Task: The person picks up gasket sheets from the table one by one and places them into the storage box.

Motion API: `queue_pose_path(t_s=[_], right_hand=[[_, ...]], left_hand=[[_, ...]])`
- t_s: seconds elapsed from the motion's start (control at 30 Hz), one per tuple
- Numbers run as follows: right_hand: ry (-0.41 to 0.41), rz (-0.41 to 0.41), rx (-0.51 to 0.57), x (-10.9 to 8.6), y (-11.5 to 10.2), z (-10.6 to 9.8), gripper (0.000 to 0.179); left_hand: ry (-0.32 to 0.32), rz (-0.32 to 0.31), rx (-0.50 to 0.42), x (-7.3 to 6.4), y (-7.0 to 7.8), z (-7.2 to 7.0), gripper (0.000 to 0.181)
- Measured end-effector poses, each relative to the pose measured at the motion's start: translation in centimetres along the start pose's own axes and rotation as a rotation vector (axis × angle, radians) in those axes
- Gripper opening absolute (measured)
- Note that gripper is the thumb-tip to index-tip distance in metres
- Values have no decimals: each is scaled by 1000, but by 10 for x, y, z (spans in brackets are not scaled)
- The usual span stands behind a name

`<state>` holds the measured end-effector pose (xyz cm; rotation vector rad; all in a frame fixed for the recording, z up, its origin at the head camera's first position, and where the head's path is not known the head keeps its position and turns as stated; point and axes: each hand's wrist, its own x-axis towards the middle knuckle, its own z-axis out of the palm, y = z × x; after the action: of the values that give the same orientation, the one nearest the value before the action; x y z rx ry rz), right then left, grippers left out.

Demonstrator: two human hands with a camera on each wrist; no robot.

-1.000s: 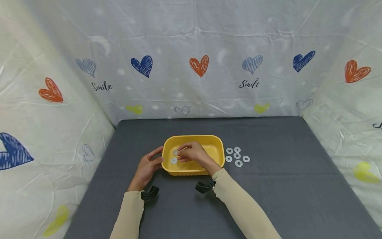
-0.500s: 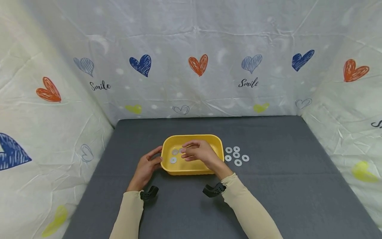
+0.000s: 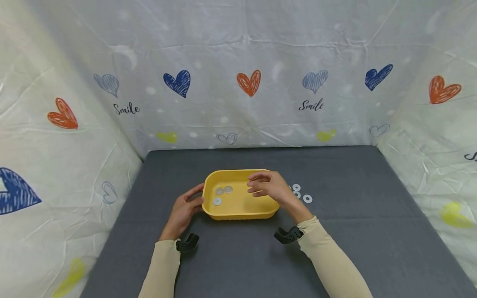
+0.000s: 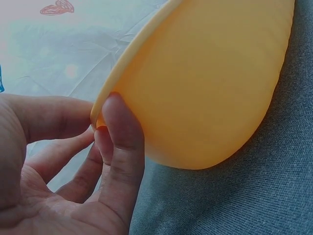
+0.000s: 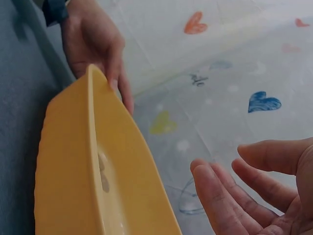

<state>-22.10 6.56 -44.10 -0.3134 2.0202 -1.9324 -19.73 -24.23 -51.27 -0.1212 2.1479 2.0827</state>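
Note:
A yellow plastic tray point(image 3: 238, 207) stands on the dark grey cloth. Three flat, round washers point(image 3: 228, 189) lie inside it toward the left end. My left hand point(image 3: 180, 213) grips the tray's left end, and the left wrist view shows thumb and fingers at the rim point(image 4: 128, 61). Over the tray's right end hovers my right hand point(image 3: 273, 188), fingers loosely bent and apart. The right wrist view shows nothing between its fingertips point(image 5: 203, 171). Several more washers point(image 3: 307, 198) lie on the cloth to the right of the tray, some hidden behind the right hand.
The grey cloth point(image 3: 335, 248) covers the whole table. White sheets point(image 3: 208, 111) printed with hearts and "Smile" hang behind it and at both sides. Black straps point(image 3: 288, 235) sit on both wrists.
My right hand has moved right from the tray's left part to its right end, its fingers letting go of a washer. Three washers now show in the tray. The left hand stays put.

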Motion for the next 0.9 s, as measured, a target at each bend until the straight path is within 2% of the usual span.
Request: queue_pose_path(t_s=[0.2, 0.33, 0.67, 0.9], right_hand=[[22, -22, -83, -8, 3, -13, 27], [34, -36, -103, -15, 5, -25, 30], [97, -67, -160, -32, -2, -61, 27], [146, -98, -255, -40, 4, -86, 31]], left_hand=[[-10, 12, -4, 0, -2, 0, 55], [-13, 7, -10, 1, -2, 0, 55], [-18, -10, 0, 0, 2, 2, 57], [-21, 0, 3, 1, 1, 1, 57]])
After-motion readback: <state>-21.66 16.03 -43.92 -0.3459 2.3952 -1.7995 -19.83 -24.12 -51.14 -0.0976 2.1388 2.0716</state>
